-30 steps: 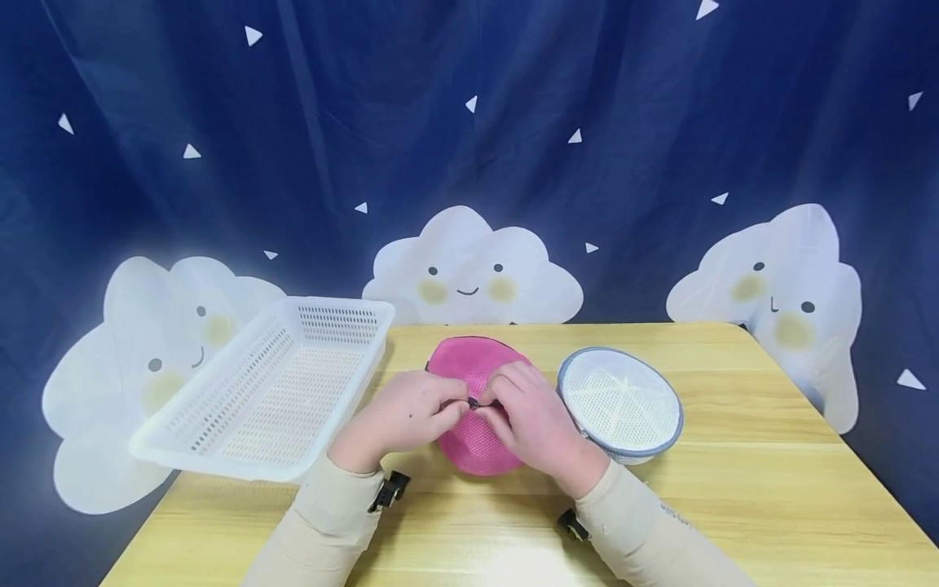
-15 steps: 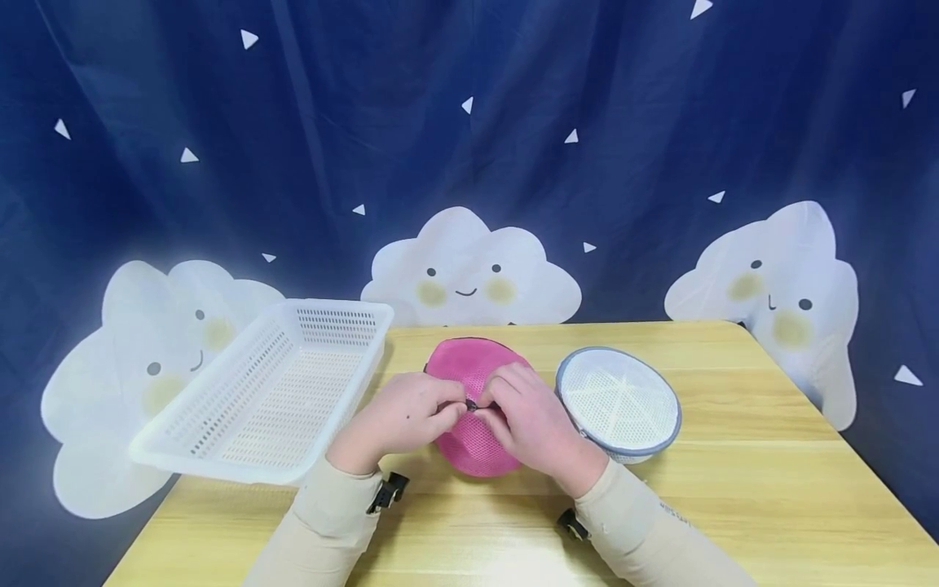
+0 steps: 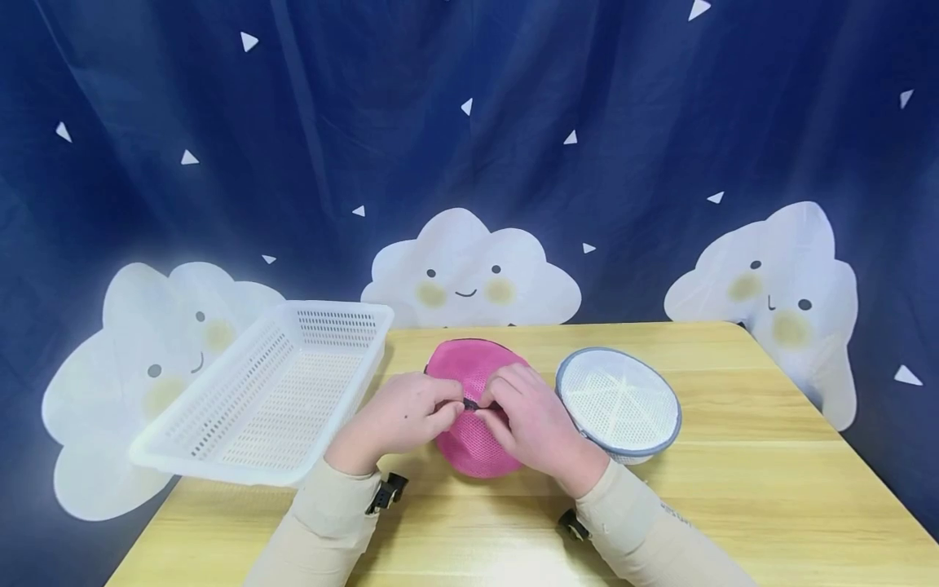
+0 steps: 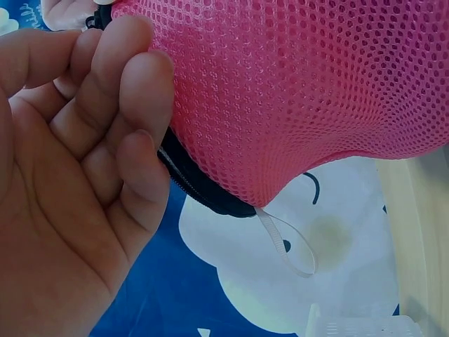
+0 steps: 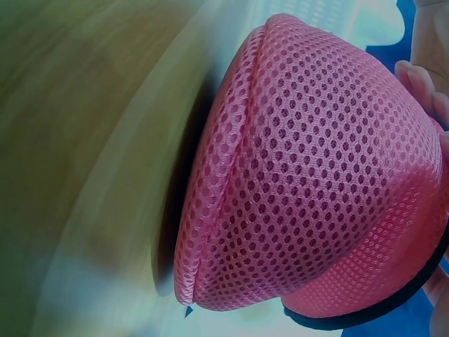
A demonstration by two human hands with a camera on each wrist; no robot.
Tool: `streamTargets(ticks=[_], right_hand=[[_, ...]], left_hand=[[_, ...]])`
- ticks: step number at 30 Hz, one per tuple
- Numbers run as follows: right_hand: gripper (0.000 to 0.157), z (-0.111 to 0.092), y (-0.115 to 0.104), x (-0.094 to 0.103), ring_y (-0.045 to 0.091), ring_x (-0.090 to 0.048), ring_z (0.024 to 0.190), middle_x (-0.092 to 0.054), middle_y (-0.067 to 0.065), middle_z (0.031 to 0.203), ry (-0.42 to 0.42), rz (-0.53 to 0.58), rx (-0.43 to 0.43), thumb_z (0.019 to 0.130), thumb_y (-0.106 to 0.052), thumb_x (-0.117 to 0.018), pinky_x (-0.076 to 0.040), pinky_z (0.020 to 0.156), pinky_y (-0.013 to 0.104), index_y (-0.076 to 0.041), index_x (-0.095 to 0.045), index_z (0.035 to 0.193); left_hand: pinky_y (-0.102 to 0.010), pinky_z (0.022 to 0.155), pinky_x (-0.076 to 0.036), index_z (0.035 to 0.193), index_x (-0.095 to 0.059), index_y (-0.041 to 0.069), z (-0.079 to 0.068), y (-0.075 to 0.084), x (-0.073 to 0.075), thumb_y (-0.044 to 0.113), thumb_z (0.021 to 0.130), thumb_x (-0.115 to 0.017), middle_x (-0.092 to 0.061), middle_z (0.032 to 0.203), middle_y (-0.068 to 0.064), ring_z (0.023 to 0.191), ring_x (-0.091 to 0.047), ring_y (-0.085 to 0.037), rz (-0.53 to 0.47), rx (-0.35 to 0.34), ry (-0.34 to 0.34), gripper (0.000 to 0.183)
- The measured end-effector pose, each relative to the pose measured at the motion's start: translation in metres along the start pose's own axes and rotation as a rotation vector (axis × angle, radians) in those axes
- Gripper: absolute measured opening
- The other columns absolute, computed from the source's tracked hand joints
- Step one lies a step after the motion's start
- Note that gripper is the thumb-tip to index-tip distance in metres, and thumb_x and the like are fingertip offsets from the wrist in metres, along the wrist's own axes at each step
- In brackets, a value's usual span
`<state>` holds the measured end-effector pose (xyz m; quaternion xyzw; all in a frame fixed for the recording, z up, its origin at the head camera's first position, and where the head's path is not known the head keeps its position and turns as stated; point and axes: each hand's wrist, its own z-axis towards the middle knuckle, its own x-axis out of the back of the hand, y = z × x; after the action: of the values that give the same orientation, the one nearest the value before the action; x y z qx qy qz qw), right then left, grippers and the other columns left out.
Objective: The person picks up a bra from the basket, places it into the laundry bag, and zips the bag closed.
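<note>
A pink mesh laundry bag (image 3: 478, 452) stands on the table between the two hands. Its black zipper (image 4: 203, 189) runs along the edge in the left wrist view, with a thin white loop (image 4: 305, 270) hanging from one end. The left hand (image 3: 409, 412) pinches the black zipper edge between thumb and fingertips at the top of the bag. Close beside it, the right hand (image 3: 534, 420) pinches the same black strip; its fingertips are partly hidden. In the right wrist view, the rounded mesh side (image 5: 309, 154) fills the middle.
To the left stands a white perforated plastic basket (image 3: 311, 444). A white mesh bag with a grey rim (image 3: 622, 399) lies close to the right hand. The wooden table (image 3: 778, 481) ends at a dark blue curtain (image 3: 623, 98) with cloud prints.
The left fingertips have shifted slightly left, and a little more of the black strip shows between the hands. The right hand, the bags and the basket stay nearly in place.
</note>
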<state>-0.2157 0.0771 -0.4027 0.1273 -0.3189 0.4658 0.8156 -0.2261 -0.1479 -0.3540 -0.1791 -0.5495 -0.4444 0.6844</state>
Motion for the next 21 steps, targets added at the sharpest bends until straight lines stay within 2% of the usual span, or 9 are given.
streamTargets(ticks=[9, 15, 21], right_hand=[[0.018, -0.002, -0.001, 0.000, 0.018, -0.056, 0.090, -0.057, -0.002, 0.091, -0.027, -0.004, -0.026, 0.087, -0.014, -0.075, -0.046, 0.082, 0.034, -0.012, -0.057, 0.090], [0.018, -0.011, -0.002, -0.005, 0.016, -0.054, 0.087, -0.055, -0.006, 0.089, -0.064, -0.005, -0.032, 0.088, -0.018, -0.074, -0.045, 0.080, 0.033, -0.013, -0.057, 0.089], [0.017, -0.011, 0.000, -0.004, 0.015, -0.054, 0.087, -0.056, -0.005, 0.089, -0.055, -0.008, -0.043, 0.090, -0.018, -0.073, -0.046, 0.081, 0.031, -0.012, -0.057, 0.091]], left_hand=[[-0.025, 0.056, -0.039, 0.070, -0.044, 0.023, 0.000, 0.001, -0.001, 0.017, 0.093, -0.061, -0.034, 0.058, 0.016, 0.056, -0.041, -0.005, -0.005, 0.016, -0.004, 0.029], [-0.024, 0.054, -0.037, 0.072, -0.046, 0.024, 0.001, 0.000, -0.008, 0.018, 0.093, -0.061, -0.036, 0.059, 0.016, 0.056, -0.042, -0.004, 0.018, -0.003, -0.033, 0.026], [-0.024, 0.055, -0.038, 0.072, -0.046, 0.023, 0.008, 0.002, -0.009, 0.014, 0.093, -0.059, -0.035, 0.059, 0.015, 0.057, -0.041, -0.006, 0.011, -0.011, 0.006, 0.026]])
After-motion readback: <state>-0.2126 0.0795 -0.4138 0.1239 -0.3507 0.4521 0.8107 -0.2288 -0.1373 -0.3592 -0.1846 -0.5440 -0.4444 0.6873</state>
